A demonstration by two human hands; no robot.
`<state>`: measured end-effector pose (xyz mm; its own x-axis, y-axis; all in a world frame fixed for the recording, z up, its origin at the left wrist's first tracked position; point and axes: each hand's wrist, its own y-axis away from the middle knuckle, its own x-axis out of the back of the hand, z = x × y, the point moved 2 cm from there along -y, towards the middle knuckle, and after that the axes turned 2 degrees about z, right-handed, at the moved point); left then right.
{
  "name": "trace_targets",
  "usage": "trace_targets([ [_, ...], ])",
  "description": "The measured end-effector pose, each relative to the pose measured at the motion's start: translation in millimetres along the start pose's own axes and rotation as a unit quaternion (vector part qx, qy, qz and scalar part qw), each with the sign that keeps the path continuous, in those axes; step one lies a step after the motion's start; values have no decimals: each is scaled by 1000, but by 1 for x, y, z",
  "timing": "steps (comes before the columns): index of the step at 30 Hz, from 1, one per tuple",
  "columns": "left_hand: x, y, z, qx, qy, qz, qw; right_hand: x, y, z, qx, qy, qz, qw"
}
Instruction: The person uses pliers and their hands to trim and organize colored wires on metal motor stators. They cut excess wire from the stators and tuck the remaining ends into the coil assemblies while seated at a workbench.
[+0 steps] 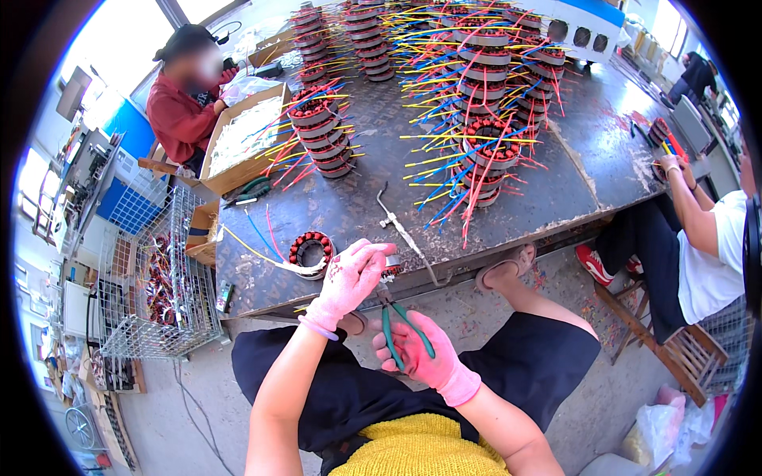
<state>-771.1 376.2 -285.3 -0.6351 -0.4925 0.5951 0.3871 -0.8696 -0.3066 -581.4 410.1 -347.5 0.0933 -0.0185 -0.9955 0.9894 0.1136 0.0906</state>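
Observation:
My left hand, in a pink glove, is closed at the table's front edge. Its fingers grip a wound stator, of which only a bit of grey rim and red winding shows. In my right hand, also gloved in pink, are pliers with green handles. The handles are spread somewhat, and the jaws point up toward the stator beside my left fingers. Left of that hand, another stator lies on the table with red, blue and yellow wires trailing from it.
Tall stacks of wired stators stand on the dark table. A torch-like metal tool lies near its front. At left are a cardboard box and a wire cage. Co-workers sit left and right.

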Motion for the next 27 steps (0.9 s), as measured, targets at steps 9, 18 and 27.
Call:
trace_targets([
  [9, 5, 3, 2, 0, 15, 5, 1000, 0, 2, 8, -13, 0, -22, 1000],
  [18, 5, 4, -2, 5, 41, 21, 999, 1, -9, 14, -22, -45, -59, 997],
  [27, 2, 7, -7, -7, 41, 24, 999, -5, -12, 18, -4, -55, -17, 998],
])
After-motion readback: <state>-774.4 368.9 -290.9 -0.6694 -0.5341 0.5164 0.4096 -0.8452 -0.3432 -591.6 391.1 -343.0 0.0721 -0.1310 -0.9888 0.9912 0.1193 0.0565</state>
